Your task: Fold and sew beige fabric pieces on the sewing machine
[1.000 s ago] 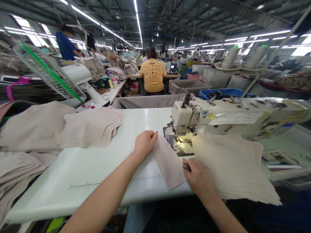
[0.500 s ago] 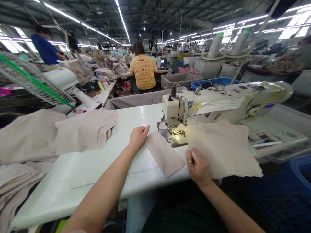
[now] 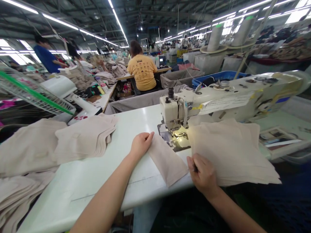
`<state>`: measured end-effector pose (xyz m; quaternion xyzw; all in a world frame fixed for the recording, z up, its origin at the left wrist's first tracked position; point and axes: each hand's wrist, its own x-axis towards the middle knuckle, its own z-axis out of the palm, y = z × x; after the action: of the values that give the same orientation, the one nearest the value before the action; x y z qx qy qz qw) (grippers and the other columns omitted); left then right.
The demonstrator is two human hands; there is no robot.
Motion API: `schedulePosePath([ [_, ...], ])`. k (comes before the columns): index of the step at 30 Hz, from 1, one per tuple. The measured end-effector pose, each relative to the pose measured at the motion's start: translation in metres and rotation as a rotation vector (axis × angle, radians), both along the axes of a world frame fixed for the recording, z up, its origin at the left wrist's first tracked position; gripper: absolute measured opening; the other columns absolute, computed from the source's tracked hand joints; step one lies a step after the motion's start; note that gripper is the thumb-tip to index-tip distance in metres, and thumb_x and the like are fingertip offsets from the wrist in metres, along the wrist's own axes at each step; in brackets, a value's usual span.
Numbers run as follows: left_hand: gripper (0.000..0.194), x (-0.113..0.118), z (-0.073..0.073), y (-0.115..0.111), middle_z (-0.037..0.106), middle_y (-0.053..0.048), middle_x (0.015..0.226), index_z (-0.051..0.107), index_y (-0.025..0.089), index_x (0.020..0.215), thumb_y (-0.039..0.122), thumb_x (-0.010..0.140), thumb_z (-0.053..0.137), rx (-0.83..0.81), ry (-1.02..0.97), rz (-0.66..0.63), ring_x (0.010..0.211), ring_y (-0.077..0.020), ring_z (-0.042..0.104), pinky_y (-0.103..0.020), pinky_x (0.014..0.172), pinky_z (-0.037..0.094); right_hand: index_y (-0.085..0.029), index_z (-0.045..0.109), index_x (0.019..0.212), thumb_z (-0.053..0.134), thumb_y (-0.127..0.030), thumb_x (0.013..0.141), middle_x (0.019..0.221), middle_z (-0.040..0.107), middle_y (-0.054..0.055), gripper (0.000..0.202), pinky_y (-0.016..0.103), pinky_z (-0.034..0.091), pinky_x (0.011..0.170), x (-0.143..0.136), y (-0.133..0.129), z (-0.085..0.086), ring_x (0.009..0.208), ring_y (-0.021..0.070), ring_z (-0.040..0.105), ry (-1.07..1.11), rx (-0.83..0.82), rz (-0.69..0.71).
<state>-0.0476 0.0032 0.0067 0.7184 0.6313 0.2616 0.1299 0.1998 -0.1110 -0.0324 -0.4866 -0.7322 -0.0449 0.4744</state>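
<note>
At far left, beige cloth piles (image 3: 30, 145) lie below a fan (image 3: 39, 92), one stack (image 3: 84, 137) resting on the pale table (image 3: 97, 173). The left hand (image 3: 141, 145) is on the table, fingers curled, thumb at the folded piece's (image 3: 168, 161) top corner; I cannot tell whether they pinch it. That piece lies slantwise between the hands, its lower corner near the table's front edge. Behind it stands the sewing machine (image 3: 172, 111), its lamp lit over the metal plate (image 3: 178, 140). The right hand (image 3: 202, 174) is clenched around a small dark thing (image 3: 195, 167), just beside a broad cloth stack (image 3: 230, 149).
</note>
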Motion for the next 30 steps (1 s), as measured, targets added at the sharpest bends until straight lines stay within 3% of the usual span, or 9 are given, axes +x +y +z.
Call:
schedulePosePath([
  [10,0.046,-0.0022,0.0044,-0.003,0.048,0.001,0.058,0.038,0.022,0.056,0.046,0.095,0.041,0.061,-0.003,-0.018,0.06,-0.0151,0.046,-0.028,0.061,0.034,-0.023,0.052,0.065,0.042,-0.032,0.106,0.059,0.051,-0.001,0.043,0.034,0.025,0.054,-0.0078,0.0051,0.0011,0.051,0.0141,0.045,-0.308,-0.071,-0.026],
  [17,0.036,-0.0029,0.0022,-0.0035,0.06,-0.001,0.071,0.056,0.021,0.072,0.044,0.097,0.044,0.07,-0.042,-0.04,0.068,-0.0165,0.054,-0.029,0.066,0.041,-0.024,0.051,0.066,0.039,-0.032,0.107,0.059,0.05,-0.002,0.043,0.035,0.024,0.055,-0.0074,0.0058,0.0019,0.049,0.014,0.045,-0.323,-0.133,0.017],
  [30,0.027,-0.0001,-0.0017,-0.0054,0.063,-0.001,0.08,0.065,0.019,0.085,0.035,0.099,0.048,0.048,-0.06,-0.161,0.071,-0.0146,0.056,-0.027,0.068,0.043,-0.024,0.048,0.066,0.042,-0.025,0.105,0.059,0.049,-0.002,0.039,0.034,0.025,0.055,0.0014,0.005,0.0076,0.051,0.014,0.047,-0.355,-0.196,0.134],
])
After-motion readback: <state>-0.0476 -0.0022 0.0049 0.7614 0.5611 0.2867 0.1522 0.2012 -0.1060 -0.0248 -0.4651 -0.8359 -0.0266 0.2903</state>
